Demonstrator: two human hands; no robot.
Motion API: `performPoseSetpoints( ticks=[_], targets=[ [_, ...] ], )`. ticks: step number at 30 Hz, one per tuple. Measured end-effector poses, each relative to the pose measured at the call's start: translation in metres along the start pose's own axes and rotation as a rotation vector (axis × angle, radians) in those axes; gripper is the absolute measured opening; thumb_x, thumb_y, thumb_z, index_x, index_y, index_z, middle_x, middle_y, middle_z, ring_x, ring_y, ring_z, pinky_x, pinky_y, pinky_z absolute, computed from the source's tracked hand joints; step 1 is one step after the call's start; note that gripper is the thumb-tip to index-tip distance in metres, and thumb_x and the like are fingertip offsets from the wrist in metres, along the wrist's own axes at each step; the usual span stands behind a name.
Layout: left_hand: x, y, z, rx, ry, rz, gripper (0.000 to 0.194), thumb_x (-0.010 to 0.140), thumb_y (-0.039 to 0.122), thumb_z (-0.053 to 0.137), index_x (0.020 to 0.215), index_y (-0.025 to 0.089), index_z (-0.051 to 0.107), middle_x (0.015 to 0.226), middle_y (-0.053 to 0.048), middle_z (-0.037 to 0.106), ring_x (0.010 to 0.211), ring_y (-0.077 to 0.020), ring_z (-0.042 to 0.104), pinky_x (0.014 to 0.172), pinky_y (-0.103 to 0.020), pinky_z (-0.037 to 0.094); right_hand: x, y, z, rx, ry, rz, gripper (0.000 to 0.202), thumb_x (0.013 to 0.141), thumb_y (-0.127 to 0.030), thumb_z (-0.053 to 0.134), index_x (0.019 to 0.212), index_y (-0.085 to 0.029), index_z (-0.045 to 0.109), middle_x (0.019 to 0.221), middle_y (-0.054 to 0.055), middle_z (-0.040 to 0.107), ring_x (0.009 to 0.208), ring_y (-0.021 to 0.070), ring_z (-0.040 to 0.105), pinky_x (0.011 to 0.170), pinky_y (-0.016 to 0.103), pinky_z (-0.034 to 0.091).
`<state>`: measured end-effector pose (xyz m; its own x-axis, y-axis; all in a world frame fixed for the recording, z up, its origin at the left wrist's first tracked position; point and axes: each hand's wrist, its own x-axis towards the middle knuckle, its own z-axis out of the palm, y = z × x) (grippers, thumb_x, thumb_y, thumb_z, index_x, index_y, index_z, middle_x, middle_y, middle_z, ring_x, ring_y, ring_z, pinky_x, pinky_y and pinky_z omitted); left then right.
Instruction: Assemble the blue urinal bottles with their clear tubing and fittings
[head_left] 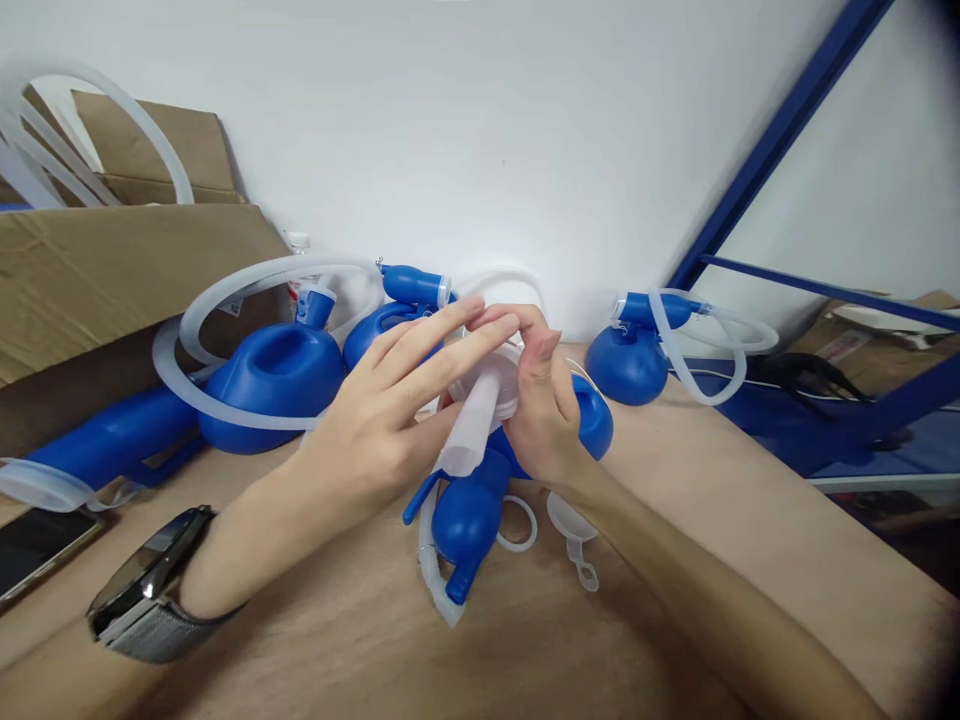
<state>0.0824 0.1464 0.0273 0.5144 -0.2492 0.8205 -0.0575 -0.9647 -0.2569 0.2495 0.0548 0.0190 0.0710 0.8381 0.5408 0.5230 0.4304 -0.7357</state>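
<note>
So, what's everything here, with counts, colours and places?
Flared tube: one, translucent white, centre.
Jugs: at least four, blue, back.
Tubular pieces: at least four, blue, back, left and front centre.
Large cardboard box: one, brown, left.
Hoses: several, translucent, in box, around jugs, front centre.
Bottle: one, transparent, behind leftmost jug.
Ring: one, white, front.
Caps: two, translucent, beside ring and far left.
Phone: one, dark, far left.
Table: one, light brown, underneath.
Wall: one, white, behind.
Frame: one, blue, right; items beyond unclear.
Watch: one, black and silver, left wrist.
Left hand: one, bare, at flared tube.
Right hand: one, bare, holding flared tube.
</note>
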Motion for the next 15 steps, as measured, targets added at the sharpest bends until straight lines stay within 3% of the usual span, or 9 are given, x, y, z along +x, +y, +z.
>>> performPoseSetpoints(
  ticks=[3,6,10,15],
  targets=[
    [-0.006,0.005,0.014,0.040,0.033,-0.065,0.027,0.104,0.012,0.067,0.126,0.027,0.063,0.167,-0.007,0.056,0.163,-0.0296,0.041,0.128,-0.054,0.048,-0.002,-0.002,0.001,0.102,0.145,0.025,0.048,0.110,-0.070,0.041,0.143,-0.037,0.054,0.127,0.010,0.069,0.117,0.0311,0.073,0.076,0.041,0.067],
    [-0.010,0.011,0.022,0.076,0.022,-0.126,0.029,0.106,0.014,0.063,0.132,0.027,0.060,0.170,-0.007,0.052,0.167,-0.0320,0.032,0.132,-0.058,0.042,-0.005,-0.002,0.003,0.145,0.213,0.049,0.043,0.112,-0.064,0.040,0.144,-0.038,0.053,0.130,0.009,0.070,0.126,0.0313,0.070,0.080,0.041,0.067],
    [-0.009,0.017,0.024,0.015,0.006,-0.165,0.039,0.109,0.015,0.051,0.146,0.028,0.052,0.175,-0.010,0.043,0.170,-0.0335,0.022,0.133,-0.067,0.036,-0.006,0.000,0.006,0.160,0.209,0.069,0.043,0.111,-0.063,0.045,0.149,-0.044,0.047,0.139,0.008,0.066,0.128,0.0325,0.068,0.084,0.044,0.066],
    [-0.008,0.015,0.024,-0.062,-0.023,-0.211,0.045,0.110,0.012,0.046,0.152,0.027,0.047,0.180,-0.014,0.033,0.170,-0.0313,0.019,0.136,-0.065,0.030,-0.005,-0.004,0.001,0.210,0.165,0.017,0.063,0.104,-0.076,0.050,0.156,-0.043,0.037,0.144,0.010,0.061,0.133,0.0360,0.066,0.091,0.048,0.065]
  ],
)
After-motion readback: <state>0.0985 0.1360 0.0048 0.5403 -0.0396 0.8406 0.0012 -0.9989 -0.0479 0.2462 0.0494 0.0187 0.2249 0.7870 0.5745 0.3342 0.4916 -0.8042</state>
